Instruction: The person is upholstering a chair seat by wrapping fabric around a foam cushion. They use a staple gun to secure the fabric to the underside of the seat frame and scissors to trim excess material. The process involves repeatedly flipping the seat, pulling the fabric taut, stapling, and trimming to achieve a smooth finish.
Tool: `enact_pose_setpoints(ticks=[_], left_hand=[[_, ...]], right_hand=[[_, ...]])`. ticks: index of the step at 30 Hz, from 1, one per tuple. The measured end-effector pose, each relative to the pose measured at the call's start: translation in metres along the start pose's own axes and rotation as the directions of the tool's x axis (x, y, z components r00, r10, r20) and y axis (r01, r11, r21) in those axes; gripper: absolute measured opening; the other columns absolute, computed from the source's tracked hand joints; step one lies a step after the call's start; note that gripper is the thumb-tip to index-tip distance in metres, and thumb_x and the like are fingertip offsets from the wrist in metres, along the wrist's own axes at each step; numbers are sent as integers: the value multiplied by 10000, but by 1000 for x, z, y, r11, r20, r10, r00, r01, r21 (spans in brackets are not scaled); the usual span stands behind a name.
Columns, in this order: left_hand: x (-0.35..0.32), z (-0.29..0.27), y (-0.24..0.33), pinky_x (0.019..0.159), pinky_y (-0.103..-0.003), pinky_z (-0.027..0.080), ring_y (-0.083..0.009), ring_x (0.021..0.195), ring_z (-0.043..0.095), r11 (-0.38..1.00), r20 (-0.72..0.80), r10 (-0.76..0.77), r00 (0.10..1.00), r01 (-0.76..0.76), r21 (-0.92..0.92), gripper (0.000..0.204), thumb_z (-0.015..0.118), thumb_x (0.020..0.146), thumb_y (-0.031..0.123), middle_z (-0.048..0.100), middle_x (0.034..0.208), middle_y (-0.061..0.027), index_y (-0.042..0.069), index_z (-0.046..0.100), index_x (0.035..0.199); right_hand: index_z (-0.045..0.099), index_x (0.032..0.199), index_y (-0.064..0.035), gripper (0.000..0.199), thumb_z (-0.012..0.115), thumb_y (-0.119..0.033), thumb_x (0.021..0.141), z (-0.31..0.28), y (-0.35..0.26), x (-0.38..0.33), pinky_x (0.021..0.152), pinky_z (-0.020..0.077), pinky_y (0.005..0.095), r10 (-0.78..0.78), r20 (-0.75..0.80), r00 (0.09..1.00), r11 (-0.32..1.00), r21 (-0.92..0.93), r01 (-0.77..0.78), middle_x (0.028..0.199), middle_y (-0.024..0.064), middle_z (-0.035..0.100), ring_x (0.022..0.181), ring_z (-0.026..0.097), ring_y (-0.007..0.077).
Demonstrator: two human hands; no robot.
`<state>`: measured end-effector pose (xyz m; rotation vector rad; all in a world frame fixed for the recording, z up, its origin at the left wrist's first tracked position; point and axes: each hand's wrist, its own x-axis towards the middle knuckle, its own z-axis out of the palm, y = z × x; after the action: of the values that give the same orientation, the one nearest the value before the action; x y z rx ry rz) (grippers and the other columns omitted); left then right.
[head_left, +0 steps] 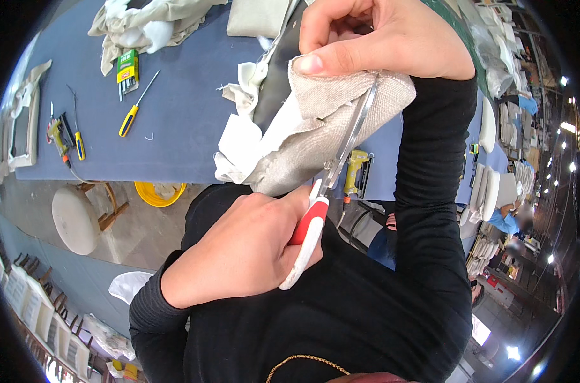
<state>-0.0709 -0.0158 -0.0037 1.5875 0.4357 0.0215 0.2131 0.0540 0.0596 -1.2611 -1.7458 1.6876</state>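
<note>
Two-handed hold: left hand grips red-and-white-handled, long-bladed steel scissors; right hand, at one o'clock, pinches beige woven fabric flap, probably light, floppy, best held by its edge.

A smooth blue-grey table stretched beyond the left hand. Left of both hands, it bore a crumpled cream fabric heap, a small green-and-yellow box, a slim yellow-handled screwdriver and a yellow-and-black staple gun. Another yellow staple gun lay nearer the body than the right hand.
</note>
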Motion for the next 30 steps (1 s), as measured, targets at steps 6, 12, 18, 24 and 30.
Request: enact_pose_setpoints(ticks=[6, 12, 18, 24, 30], left_hand=[[-8, 6, 1, 655, -401, 530, -337, 631, 696, 999, -29, -47, 998, 47, -5, 172, 712, 932, 91, 652, 679, -132, 22, 662, 1082], [-9, 12, 0, 669, -407, 534, -341, 652, 703, 998, -40, -59, 997, 58, -28, 217, 723, 928, 92, 668, 713, -139, 29, 656, 1125], [-8, 13, -4, 682, -410, 536, -347, 663, 705, 999, -51, -42, 998, 43, 19, 237, 724, 928, 103, 674, 730, -142, 30, 650, 1141], [-13, 3, 11, 659, -383, 527, -296, 627, 694, 985, 86, -72, 994, 85, -148, 179, 694, 968, 121, 661, 716, -117, 33, 676, 1122], [-20, -8, 29, 629, -344, 515, -209, 592, 675, 955, 180, -64, 982, 112, -273, 192, 671, 1000, 131, 647, 691, -70, 11, 691, 1148]], right_hand=[[819, 1012, 33, 121, 835, -78, 966, 6, 5, 2, 695, 506, 220, -65, -13, 998, 998, -17, 65, 850, 11, 770, 751, 651, 40], [819, 1024, 32, 131, 838, -84, 966, 7, 1, 2, 703, 513, 223, -12, -13, 1000, 1000, 20, 12, 857, 14, 772, 766, 656, 43], [819, 1021, 30, 133, 837, -90, 965, 8, 0, 1, 698, 509, 223, 14, -1, 1000, 1000, 26, -14, 858, 6, 767, 759, 642, 40], [817, 1006, 25, 128, 832, -95, 965, 12, -6, 1, 684, 500, 219, 54, 2, 999, 998, 27, -54, 848, -11, 754, 753, 628, 33], [806, 969, 19, 121, 832, -99, 961, 12, -6, 4, 672, 484, 211, 104, 12, 994, 994, -14, -104, 824, -30, 730, 744, 605, 20]])
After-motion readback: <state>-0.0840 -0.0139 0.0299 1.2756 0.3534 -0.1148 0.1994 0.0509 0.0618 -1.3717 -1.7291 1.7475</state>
